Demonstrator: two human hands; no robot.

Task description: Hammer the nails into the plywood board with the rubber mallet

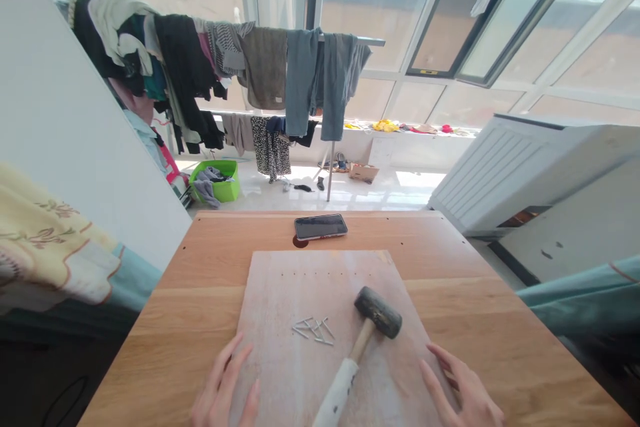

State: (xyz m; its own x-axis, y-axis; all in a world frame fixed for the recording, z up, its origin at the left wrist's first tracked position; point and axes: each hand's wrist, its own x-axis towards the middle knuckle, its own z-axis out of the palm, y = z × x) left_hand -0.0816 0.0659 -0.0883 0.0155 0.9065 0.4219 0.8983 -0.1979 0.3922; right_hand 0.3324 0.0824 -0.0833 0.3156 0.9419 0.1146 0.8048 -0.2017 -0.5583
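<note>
A pale wooden board [280, 300] lies on the table, with a row of small dark dots near its far edge. On its middle is a small pile of nails [313, 330]. A rubber mallet [379, 312] with a black head and a partly white handle lies at the right of the nails. My left hand [225, 383] rests at the board's left edge, fingers apart. At the right edge, my right hand [460, 387] touches the board with its fingers spread. Neither hand is on the mallet or the nails.
A smartphone [321, 226] lies beyond the board on the wooden table [190, 320], partly over a dark round spot. Past the table stand a laundry rack hung with clothes [265, 67] and a green basket [229, 180]. Curtains [590, 300] hang on both sides.
</note>
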